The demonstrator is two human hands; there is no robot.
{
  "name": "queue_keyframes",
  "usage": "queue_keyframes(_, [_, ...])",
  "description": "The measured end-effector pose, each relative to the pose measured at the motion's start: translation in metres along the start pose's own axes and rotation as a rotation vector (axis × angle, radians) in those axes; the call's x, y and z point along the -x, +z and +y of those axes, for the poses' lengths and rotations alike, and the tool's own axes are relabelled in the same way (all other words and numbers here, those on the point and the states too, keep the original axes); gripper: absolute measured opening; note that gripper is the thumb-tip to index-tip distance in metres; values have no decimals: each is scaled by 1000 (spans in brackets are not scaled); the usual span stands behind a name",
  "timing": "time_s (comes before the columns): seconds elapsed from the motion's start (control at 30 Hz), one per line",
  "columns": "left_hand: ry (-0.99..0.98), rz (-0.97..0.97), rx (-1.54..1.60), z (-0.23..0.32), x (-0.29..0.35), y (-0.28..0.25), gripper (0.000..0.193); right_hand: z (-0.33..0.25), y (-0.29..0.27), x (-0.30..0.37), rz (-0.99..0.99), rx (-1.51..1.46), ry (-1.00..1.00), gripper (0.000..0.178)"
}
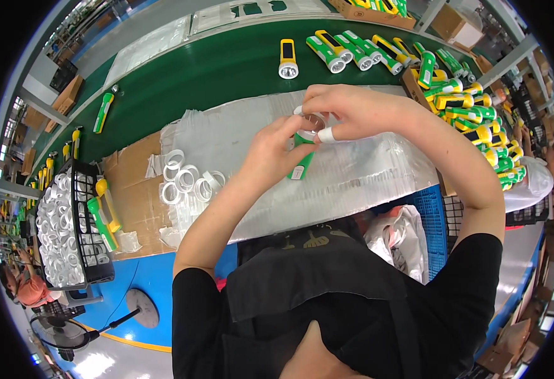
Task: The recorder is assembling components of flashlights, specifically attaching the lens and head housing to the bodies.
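A green flashlight [300,165] is held upright over the plastic-covered work surface, its round clear head toward the far side. My left hand [274,151] is closed round the flashlight near its neck. My right hand [352,114], with white coverings on its thumb and a fingertip, grips the rim of the head from above. Fingers partly hide the head, so I cannot tell whether a white ring is seated on it. Left of my left forearm, several loose white rings [188,179] lie on the surface.
Several green and yellow flashlights [337,50] lie on the green belt [226,69] beyond my hands. A heaped box of flashlights [472,120] stands right. Left is a black crate [94,268] full of white rings, two flashlights [105,215] beside it. A fan [62,331] stands lower left.
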State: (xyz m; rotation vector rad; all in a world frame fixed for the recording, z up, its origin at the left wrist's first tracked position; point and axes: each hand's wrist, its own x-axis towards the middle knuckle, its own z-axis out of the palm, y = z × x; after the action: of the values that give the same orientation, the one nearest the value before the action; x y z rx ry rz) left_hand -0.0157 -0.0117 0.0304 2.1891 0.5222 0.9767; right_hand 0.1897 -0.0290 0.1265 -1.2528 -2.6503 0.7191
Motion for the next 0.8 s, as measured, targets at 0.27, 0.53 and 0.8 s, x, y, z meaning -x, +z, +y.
queue_keyframes(0.27, [38,91,-50,-3,-1,3,35,10,28,-4,211,77,101,34])
queue_keyframes(0.53, [61,79,24,-7,-2,0,36,4,14,-2,180,85,167,48])
queue_keyframes(0.8, [84,120,-117,-9,10,2,35,-4,32,-10,151,110,410,54])
